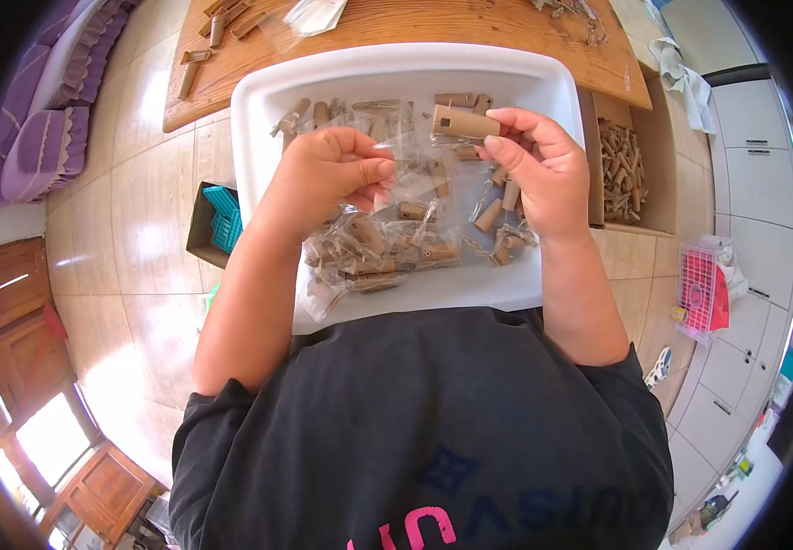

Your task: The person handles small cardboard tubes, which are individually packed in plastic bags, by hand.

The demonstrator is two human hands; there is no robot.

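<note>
Over the white tub (396, 60), our left hand (332, 174) pinches clear plastic film (403, 158), fingers narrow; our right hand (545, 170) holds a tan cylinder (462, 123) by its end, fingers closed around it. Lower, in the tub, we see wrapped tan pieces (364, 240). Left of the tub sits a dark box (197, 225) of teal parts (225, 223); right of it, a cardboard box (667, 183); beyond it, a wooden surface (433, 23).

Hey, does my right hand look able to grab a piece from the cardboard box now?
Probably not as things stand: your right hand holds a tan piece, and the rim of the white tub lies between it and the open cardboard box.
</note>
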